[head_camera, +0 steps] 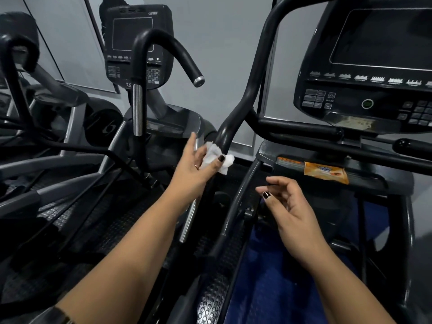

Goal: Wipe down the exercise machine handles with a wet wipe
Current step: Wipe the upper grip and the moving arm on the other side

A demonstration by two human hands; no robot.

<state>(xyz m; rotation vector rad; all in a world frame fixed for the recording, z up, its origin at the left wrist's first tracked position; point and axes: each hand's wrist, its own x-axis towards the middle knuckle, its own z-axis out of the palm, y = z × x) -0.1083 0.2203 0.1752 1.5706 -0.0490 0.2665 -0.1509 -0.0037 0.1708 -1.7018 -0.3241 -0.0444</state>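
Left hand [194, 169] has the wet wipe [216, 157] pinched under the thumb, dark nail on top, and presses it onto the black handle bar [225, 134] of the near machine. Index finger sticks out straight. The other fingers are hidden behind wipe and bar, so can't tell how far they wrap. Wipe is crumpled and covers a short stretch of the bar. Right hand [289, 206] is released, fingers loosely curved, nothing in it, hovering below and to the right of the left hand, clear of the bar. Bar's top loop runs out of frame above. Console [374, 66] above the right hand is cut off at the right edge, screen dark, button legends too blurred to read. Orange wipes packet [326, 172] lies on the ledge under that console, just above the right hand, print unreadable. Beyond the left hand is a second machine with its own console [138, 43], a hooked handle [163, 40] ending in a silver cap [199, 81], and a chrome grip strip [137, 108]. Third machine further left is mostly cropped and dark. Below the hands are studded black footplates [211, 300] and a blue surface [268, 277], can't tell if belt or floor. Band [58, 315] on the left wrist is cut off at the bottom edge. Room has plain grey wall panels [210, 31] behind the machines, dim light.
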